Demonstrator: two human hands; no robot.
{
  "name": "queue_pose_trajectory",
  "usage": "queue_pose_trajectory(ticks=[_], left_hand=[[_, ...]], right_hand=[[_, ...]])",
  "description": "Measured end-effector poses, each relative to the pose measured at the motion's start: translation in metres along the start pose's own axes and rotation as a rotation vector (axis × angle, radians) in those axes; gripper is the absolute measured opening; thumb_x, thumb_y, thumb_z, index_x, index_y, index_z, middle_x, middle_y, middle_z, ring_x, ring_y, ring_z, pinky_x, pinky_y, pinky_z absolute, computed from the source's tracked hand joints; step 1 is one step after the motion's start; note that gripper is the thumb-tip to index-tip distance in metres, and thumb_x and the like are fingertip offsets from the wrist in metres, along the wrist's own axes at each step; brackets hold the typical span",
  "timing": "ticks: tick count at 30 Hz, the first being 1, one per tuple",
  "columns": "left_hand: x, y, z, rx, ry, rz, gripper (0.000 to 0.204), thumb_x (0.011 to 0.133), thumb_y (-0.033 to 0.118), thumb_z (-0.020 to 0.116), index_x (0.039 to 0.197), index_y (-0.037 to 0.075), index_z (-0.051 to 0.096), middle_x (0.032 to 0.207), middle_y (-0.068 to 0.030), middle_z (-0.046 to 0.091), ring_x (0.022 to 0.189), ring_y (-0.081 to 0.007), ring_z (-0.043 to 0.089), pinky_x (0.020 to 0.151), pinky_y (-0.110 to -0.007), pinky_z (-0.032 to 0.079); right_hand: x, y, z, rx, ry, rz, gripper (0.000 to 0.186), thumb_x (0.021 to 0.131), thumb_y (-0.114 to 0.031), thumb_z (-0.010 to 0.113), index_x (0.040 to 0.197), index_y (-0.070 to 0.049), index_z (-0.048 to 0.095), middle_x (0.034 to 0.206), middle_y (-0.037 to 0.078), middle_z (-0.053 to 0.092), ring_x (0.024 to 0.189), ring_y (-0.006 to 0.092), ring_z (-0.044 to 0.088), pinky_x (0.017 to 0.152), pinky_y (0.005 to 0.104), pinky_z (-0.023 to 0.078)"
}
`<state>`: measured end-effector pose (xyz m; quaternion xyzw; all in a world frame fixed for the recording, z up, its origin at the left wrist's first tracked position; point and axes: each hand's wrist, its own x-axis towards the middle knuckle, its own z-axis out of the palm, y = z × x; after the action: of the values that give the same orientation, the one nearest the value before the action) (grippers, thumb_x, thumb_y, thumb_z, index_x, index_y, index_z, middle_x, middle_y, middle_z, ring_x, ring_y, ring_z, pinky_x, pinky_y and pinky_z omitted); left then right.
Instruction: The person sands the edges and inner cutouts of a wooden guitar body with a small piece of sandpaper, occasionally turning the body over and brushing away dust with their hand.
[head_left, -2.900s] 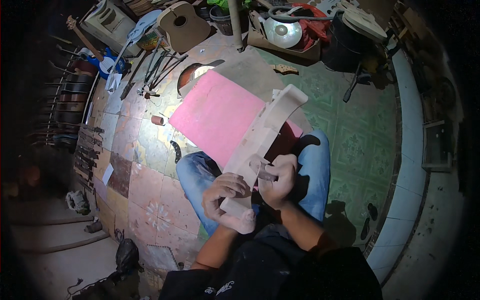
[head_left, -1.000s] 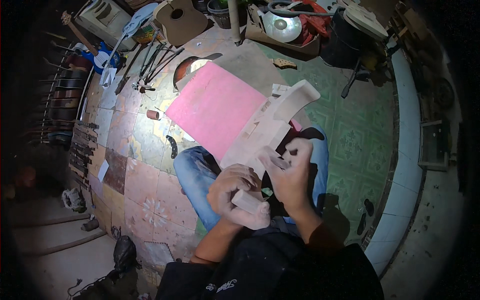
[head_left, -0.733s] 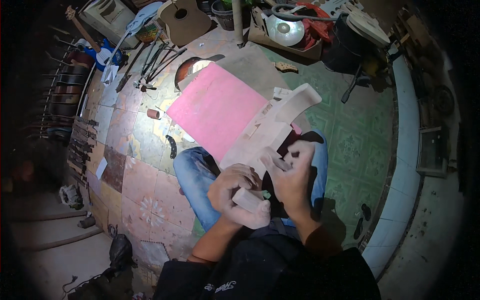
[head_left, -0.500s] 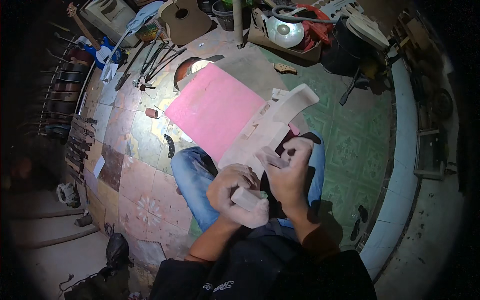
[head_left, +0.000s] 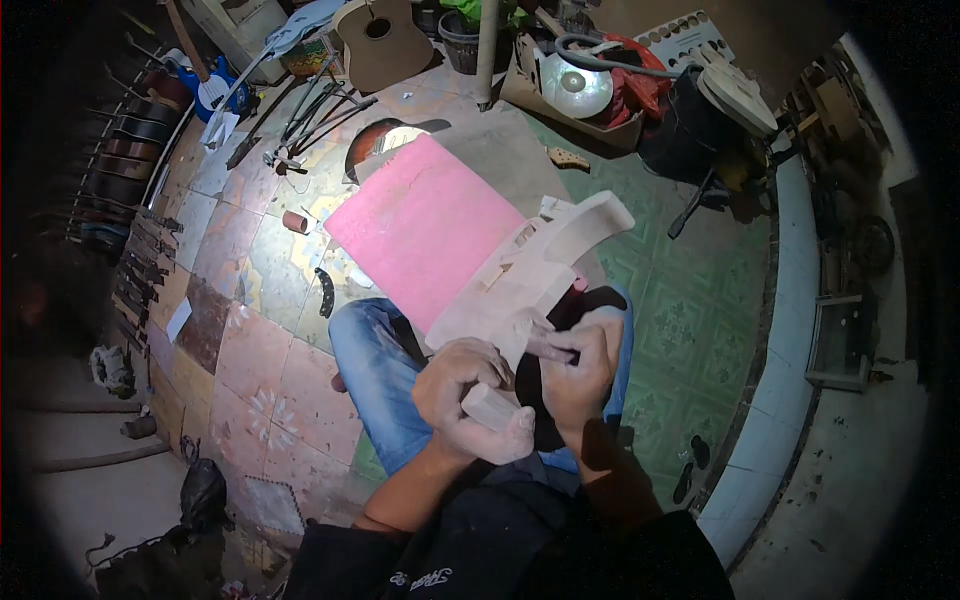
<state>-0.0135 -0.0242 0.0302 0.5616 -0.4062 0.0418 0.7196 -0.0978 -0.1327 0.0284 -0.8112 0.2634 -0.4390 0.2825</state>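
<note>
A pale, dusty wooden guitar body (head_left: 520, 285) with cut cavities and a curved horn leans diagonally over a pink pad (head_left: 420, 220) in front of my lap. My left hand (head_left: 450, 390) is closed around its near end, where a pale rounded wooden part (head_left: 488, 405) pokes out between thumb and fingers. My right hand (head_left: 585, 365) pinches a small flat piece (head_left: 550, 345), perhaps abrasive, against the body's lower right edge. Both hands are coated in pale dust. My crossed legs in jeans (head_left: 375, 380) are beneath.
Acoustic guitar (head_left: 370, 40), blue electric guitar (head_left: 210, 95) and metal stands (head_left: 310, 120) stand behind. A cardboard box (head_left: 530, 90) and black bucket (head_left: 670, 150) are at the back right. A rack of guitars (head_left: 130, 160) and several necks (head_left: 140, 280) line the left.
The camera view has shifted. My right hand has moved slightly down and tightened, its curled fingers now closer round the small piece at the body's edge. My left hand keeps its grip.
</note>
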Motion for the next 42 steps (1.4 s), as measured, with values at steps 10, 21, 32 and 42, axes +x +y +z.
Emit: queue_pose_trajectory(ticks=[10,21,32,42], left_hand=[[0.003,-0.002,-0.004,-0.024,-0.114,0.042,0.041,0.075,0.029,0.081,0.088,0.003,0.052,0.072,-0.0082,0.059,0.068,-0.0234,0.062,0.072,-0.041,0.055],[0.01,-0.003,-0.003,-0.032,0.018,0.001,0.045,0.08,0.035,0.081,0.09,0.003,0.051,0.073,-0.0086,0.058,0.07,-0.022,0.062,0.071,-0.038,0.053],[0.005,-0.007,-0.009,-0.088,0.039,-0.023,0.043,0.079,0.032,0.08,0.091,0.003,0.051,0.071,-0.008,0.058,0.067,-0.0227,0.061,0.071,-0.04,0.053],[0.002,-0.002,-0.009,-0.054,-0.014,0.032,0.037,0.073,0.027,0.081,0.084,0.004,0.054,0.068,-0.0072,0.059,0.063,-0.0248,0.063,0.068,-0.038,0.055]], right_hand=[[-0.001,0.003,0.003,-0.059,0.051,-0.017,0.033,0.066,0.001,0.088,0.084,-0.008,0.063,0.082,0.01,0.049,0.078,0.0276,0.051,0.065,0.0373,0.042],[0.009,-0.01,0.009,-0.032,0.023,0.06,0.032,0.069,-0.002,0.088,0.083,-0.007,0.06,0.086,0.011,0.049,0.077,0.0268,0.053,0.064,0.0359,0.043],[0.004,-0.01,0.005,-0.021,-0.017,0.079,0.034,0.068,-0.005,0.089,0.084,-0.006,0.059,0.089,0.011,0.049,0.079,0.0267,0.054,0.064,0.0365,0.044],[0.015,-0.018,0.007,0.021,-0.034,0.122,0.032,0.068,0.001,0.086,0.08,-0.004,0.057,0.088,0.011,0.05,0.079,0.0257,0.053,0.066,0.0352,0.044]])
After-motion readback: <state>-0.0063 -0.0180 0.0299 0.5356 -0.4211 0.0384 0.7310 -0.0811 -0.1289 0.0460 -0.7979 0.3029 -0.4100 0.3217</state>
